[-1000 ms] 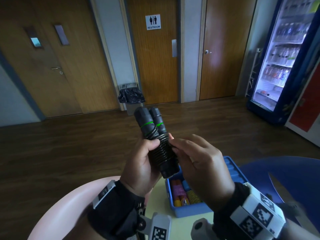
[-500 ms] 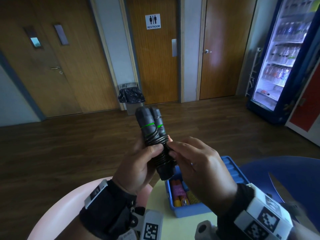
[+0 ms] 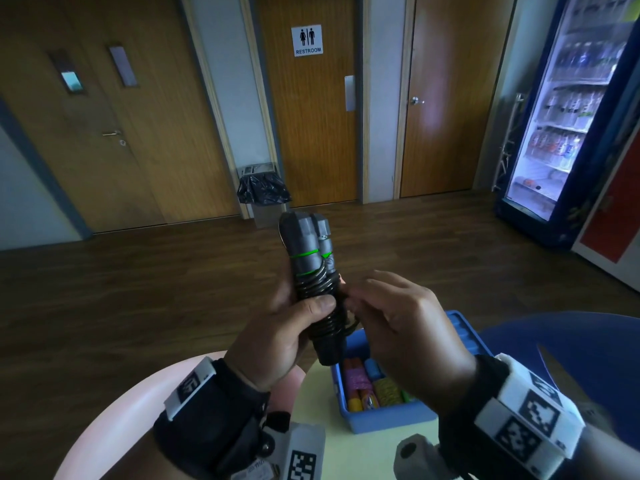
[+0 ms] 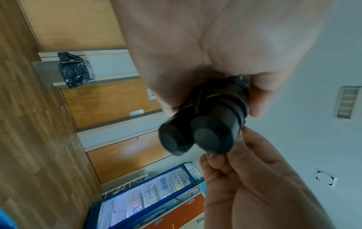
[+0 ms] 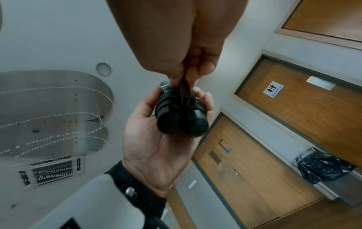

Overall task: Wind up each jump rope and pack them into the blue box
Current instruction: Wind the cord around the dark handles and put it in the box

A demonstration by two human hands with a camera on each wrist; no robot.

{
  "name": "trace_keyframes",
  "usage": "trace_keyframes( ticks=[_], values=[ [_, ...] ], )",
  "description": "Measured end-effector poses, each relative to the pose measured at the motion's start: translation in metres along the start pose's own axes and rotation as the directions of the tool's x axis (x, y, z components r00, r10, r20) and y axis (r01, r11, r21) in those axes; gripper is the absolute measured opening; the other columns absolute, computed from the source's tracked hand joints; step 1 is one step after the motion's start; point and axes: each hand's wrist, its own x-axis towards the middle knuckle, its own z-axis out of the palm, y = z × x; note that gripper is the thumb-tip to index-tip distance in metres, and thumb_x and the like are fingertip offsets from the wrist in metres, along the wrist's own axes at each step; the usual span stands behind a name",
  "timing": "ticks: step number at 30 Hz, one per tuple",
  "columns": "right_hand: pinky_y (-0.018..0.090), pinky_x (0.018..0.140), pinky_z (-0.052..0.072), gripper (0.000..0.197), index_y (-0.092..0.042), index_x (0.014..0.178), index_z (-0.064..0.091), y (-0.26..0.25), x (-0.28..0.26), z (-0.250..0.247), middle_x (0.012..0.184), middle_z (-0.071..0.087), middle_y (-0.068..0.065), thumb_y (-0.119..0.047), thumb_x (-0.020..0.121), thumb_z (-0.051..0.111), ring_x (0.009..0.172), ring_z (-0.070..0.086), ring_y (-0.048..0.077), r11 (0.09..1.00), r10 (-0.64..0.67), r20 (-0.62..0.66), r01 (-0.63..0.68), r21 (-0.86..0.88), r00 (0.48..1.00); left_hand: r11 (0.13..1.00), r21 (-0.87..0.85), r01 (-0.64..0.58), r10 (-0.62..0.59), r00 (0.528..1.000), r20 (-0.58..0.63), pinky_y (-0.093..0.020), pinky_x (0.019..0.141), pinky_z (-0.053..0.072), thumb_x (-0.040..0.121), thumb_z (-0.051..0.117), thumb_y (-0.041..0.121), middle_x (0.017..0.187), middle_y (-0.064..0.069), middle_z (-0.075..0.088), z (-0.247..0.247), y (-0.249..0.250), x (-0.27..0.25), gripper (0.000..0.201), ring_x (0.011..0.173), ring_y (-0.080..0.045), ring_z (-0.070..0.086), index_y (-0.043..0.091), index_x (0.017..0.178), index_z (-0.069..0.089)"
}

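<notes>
A black jump rope (image 3: 313, 271) with green rings has its two handles held side by side, upright, with the cord coiled round them. My left hand (image 3: 287, 327) grips the bundle round its lower half, thumb across the coils. My right hand (image 3: 391, 320) pinches the loose cord (image 5: 185, 86) at the bundle's right side. The handle ends (image 4: 194, 139) face the left wrist camera, and the handles (image 5: 181, 122) also show in the right wrist view. The blue box (image 3: 388, 415) sits below my hands, with several wound ropes (image 3: 367, 386) inside.
The box stands on a pale yellow table (image 3: 346, 455). A pink seat (image 3: 114, 417) is at the lower left and a blue one (image 3: 561, 344) at the right. A bin with a black bag (image 3: 263, 192) and a lit drinks fridge (image 3: 568, 116) stand further off.
The bundle has been tilted more upright and slid lower in my left hand. My right fingers have shifted on the cord beside the coils.
</notes>
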Motion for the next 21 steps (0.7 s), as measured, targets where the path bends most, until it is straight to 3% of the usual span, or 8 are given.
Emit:
trace_keyframes(
  ticks=[4, 6, 9, 11, 15, 17, 19, 21],
  values=[
    [0.013, 0.067, 0.043, 0.013, -0.019, 0.082, 0.070, 0.002, 0.002, 0.000, 0.075, 0.063, -0.006, -0.007, 0.084, 0.067, 0.073, 0.058, 0.005, 0.990, 0.084, -0.014, -0.082, 0.119, 0.996, 0.999, 0.041, -0.018, 0.018, 1.000, 0.000, -0.051, 0.086, 0.048, 0.071, 0.069, 0.024, 0.104, -0.012, 0.065, 0.000, 0.001, -0.001, 0.045, 0.096, -0.031, 0.060, 0.015, 0.115, 0.066],
    [0.018, 0.065, 0.045, 0.019, -0.030, 0.077, 0.065, 0.002, 0.003, 0.002, 0.072, 0.063, -0.004, -0.012, 0.083, 0.068, 0.068, 0.057, 0.003, 0.944, 0.200, 0.026, -0.200, 0.264, 0.979, 1.000, 0.011, -0.008, 0.008, 1.000, 0.016, -0.048, 0.081, 0.051, 0.070, 0.068, 0.022, 0.102, -0.011, 0.065, 0.002, 0.005, 0.000, 0.042, 0.092, -0.030, 0.061, 0.015, 0.111, 0.068],
    [0.026, 0.061, 0.047, 0.023, -0.019, 0.082, 0.056, -0.001, 0.008, 0.001, 0.066, 0.061, -0.003, -0.006, 0.077, 0.075, 0.063, 0.054, 0.012, 0.716, 0.345, 0.192, -0.390, 0.580, 0.919, 1.000, -0.022, 0.004, -0.003, 0.998, 0.056, -0.043, 0.074, 0.051, 0.069, 0.066, 0.020, 0.098, -0.014, 0.062, 0.003, 0.010, 0.000, 0.046, 0.086, -0.028, 0.059, 0.008, 0.114, 0.063],
    [0.026, 0.058, 0.048, 0.030, -0.012, 0.086, 0.054, -0.001, 0.011, -0.002, 0.064, 0.062, 0.000, -0.004, 0.074, 0.081, 0.061, 0.055, 0.017, 0.571, 0.428, 0.284, -0.500, 0.651, 0.858, 1.000, -0.001, 0.001, -0.001, 0.998, 0.061, -0.040, 0.074, 0.051, 0.070, 0.066, 0.020, 0.097, -0.016, 0.060, 0.002, 0.009, 0.001, 0.055, 0.087, -0.029, 0.059, -0.001, 0.120, 0.054],
    [0.032, 0.057, 0.045, 0.022, -0.018, 0.073, 0.057, -0.004, 0.011, -0.003, 0.059, 0.062, 0.003, -0.015, 0.084, 0.077, 0.056, 0.054, 0.015, 0.784, 0.422, 0.240, -0.485, 0.388, 0.874, 1.000, -0.022, 0.008, -0.007, 0.998, 0.055, -0.043, 0.072, 0.051, 0.070, 0.065, 0.022, 0.093, -0.016, 0.061, 0.003, 0.008, 0.000, 0.042, 0.082, -0.031, 0.060, 0.006, 0.109, 0.065],
    [0.033, 0.057, 0.047, 0.017, -0.014, 0.078, 0.061, -0.007, 0.010, -0.004, 0.060, 0.065, 0.005, -0.017, 0.086, 0.076, 0.053, 0.056, 0.013, 0.782, 0.460, 0.206, -0.504, 0.367, 0.864, 1.000, -0.018, 0.006, -0.005, 0.998, 0.062, -0.043, 0.071, 0.050, 0.071, 0.065, 0.024, 0.092, -0.017, 0.061, 0.003, 0.010, 0.000, 0.039, 0.082, -0.033, 0.059, 0.007, 0.106, 0.067],
    [0.028, 0.057, 0.047, 0.017, -0.013, 0.080, 0.063, -0.011, 0.009, -0.007, 0.063, 0.067, 0.003, -0.023, 0.089, 0.072, 0.051, 0.056, 0.008, 0.794, 0.470, 0.199, -0.511, 0.330, 0.860, 1.000, -0.007, 0.009, -0.009, 0.999, 0.053, -0.043, 0.070, 0.051, 0.071, 0.065, 0.025, 0.095, -0.017, 0.061, 0.004, 0.011, 0.001, 0.046, 0.086, -0.035, 0.058, 0.001, 0.111, 0.062],
    [0.015, 0.056, 0.039, 0.027, -0.018, 0.072, 0.057, -0.015, 0.007, -0.009, 0.063, 0.064, -0.010, -0.030, 0.095, 0.063, 0.054, 0.053, 0.002, 0.893, 0.396, 0.198, -0.426, 0.147, 0.897, 1.000, 0.001, 0.010, -0.010, 0.998, 0.058, -0.041, 0.068, 0.052, 0.072, 0.065, 0.025, 0.097, -0.017, 0.060, 0.005, 0.013, 0.002, 0.051, 0.086, -0.034, 0.058, -0.003, 0.114, 0.058]
  ],
)
